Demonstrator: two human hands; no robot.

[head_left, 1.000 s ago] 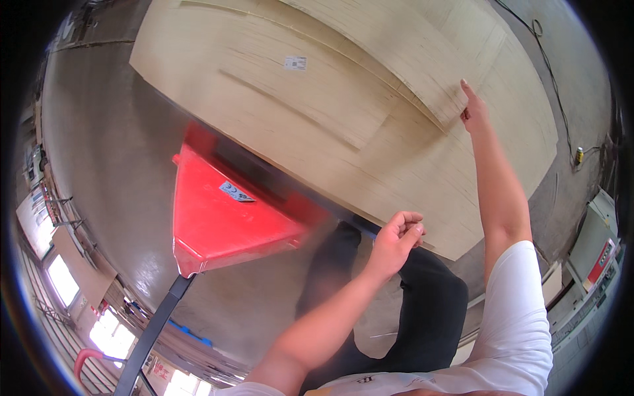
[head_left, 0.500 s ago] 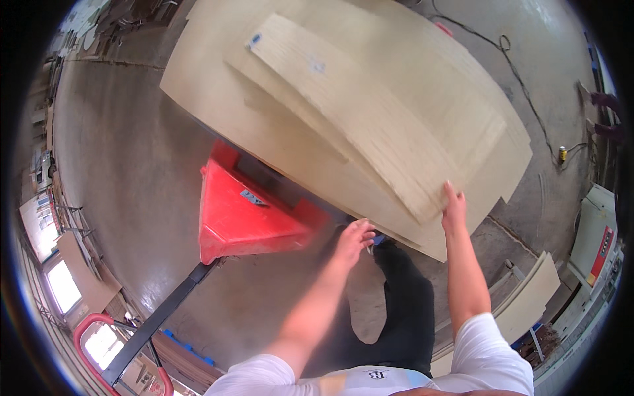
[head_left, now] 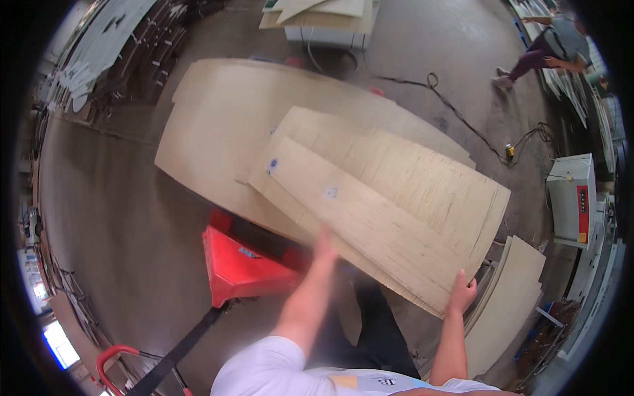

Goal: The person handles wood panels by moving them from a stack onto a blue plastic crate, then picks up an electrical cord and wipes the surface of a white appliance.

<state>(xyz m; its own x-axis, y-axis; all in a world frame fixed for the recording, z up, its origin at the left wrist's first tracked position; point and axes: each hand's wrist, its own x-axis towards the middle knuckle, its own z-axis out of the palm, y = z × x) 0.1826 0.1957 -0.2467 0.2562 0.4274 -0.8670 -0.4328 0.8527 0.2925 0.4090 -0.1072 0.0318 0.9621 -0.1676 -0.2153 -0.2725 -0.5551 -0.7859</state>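
Note:
Pale plywood panels lie in layers before me. A narrow plywood board (head_left: pixel 370 204) with a small blue mark at its far left end rests slantwise on a wider plywood sheet (head_left: pixel 422 173). Both lie over a large panel stack (head_left: pixel 205 125), and their right ends reach past it. My right hand (head_left: pixel 461 294) grips the near right corner of these upper boards, thumb on top and fingers at the edge. How many layers it holds, I cannot tell. At their near long edge is my left hand (head_left: pixel 324 247); motion smears its fingers, so its grip is unclear.
A red pallet jack (head_left: pixel 241 264) with a black handle bar stands at the near left. Curved panels (head_left: pixel 508 297) lean at the right, near a white cabinet (head_left: pixel 572 198). A black cable (head_left: pixel 456 115) crosses the floor. Another person (head_left: pixel 548 49) is at the far right.
My view has tilted up, showing more of the far floor. The upper boards have shifted right and nearer over the stack. My left hand has come up to their near edge.

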